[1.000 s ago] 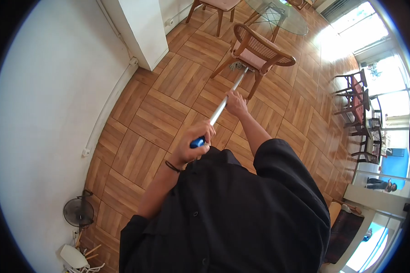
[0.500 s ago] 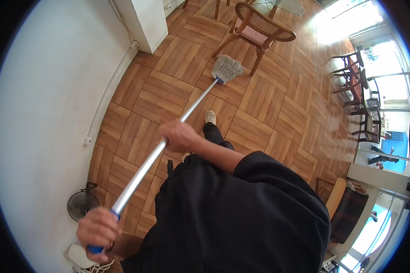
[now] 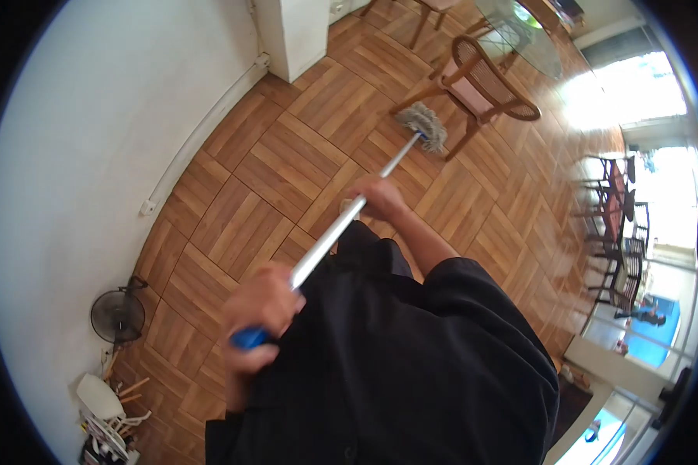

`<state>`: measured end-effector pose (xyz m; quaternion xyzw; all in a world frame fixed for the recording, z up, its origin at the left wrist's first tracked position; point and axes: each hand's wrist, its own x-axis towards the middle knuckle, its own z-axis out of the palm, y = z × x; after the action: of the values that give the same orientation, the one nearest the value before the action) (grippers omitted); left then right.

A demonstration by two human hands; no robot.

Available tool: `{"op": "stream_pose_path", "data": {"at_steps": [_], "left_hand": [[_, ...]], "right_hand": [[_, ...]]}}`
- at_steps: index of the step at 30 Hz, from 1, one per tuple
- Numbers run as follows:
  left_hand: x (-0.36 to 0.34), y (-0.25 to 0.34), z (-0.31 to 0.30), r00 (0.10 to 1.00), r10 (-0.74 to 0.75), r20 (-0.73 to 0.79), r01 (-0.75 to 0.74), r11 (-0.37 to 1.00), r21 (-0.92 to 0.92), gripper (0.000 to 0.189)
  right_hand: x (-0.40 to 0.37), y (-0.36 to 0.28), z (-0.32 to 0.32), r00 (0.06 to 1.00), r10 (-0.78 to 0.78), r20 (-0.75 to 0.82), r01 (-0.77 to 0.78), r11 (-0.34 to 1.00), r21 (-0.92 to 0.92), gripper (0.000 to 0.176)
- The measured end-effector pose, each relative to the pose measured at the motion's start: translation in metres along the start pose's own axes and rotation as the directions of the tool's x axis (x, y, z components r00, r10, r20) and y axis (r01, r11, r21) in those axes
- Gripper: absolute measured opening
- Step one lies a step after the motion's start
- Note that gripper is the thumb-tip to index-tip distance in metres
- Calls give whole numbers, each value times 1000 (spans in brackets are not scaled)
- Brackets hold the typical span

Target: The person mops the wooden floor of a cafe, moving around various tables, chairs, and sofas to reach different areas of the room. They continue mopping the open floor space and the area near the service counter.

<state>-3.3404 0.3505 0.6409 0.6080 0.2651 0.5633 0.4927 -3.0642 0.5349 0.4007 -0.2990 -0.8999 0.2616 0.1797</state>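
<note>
A mop with a silver handle (image 3: pixel 324 252) runs diagonally across the view. My left hand (image 3: pixel 262 304) is wrapped round its upper end, where the blue grip (image 3: pixel 250 337) pokes out below my fingers. Farther down the pole, my right hand (image 3: pixel 380 196) is closed round it. The grey string mop head (image 3: pixel 424 124) rests on the wood-patterned floor (image 3: pixel 302 159), close to the legs of a cane-backed chair (image 3: pixel 485 81).
A glass-topped table (image 3: pixel 531 46) stands beyond the chair. Along the left wall are a black fan (image 3: pixel 118 316) and a white chair (image 3: pixel 99 399). Several dark chairs (image 3: pixel 616 256) line the window side. A wall pillar (image 3: pixel 293 39) juts out at the top.
Both hands have shifted right with the mop, my left hand also moving up. The mop head appears farther right, nearer the chair's legs. The whole view has turned slightly.
</note>
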Motion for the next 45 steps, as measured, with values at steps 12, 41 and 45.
{"op": "stream_pose_path", "data": {"at_steps": [12, 41, 45], "left_hand": [[92, -176, 34, 953, -291, -86, 275, 948, -160, 24], [-322, 302, -113, 563, 660, -497, -191, 689, 699, 41], [-305, 272, -125, 544, 650, -531, -183, 710, 680, 38]], "right_hand": [[9, 185, -63, 689, 724, 46, -671, 660, -339, 32], [122, -289, 255, 487, -254, 836, 166, 966, 197, 27], [142, -233, 236, 649, 57, 759, 29, 995, -100, 23]]}}
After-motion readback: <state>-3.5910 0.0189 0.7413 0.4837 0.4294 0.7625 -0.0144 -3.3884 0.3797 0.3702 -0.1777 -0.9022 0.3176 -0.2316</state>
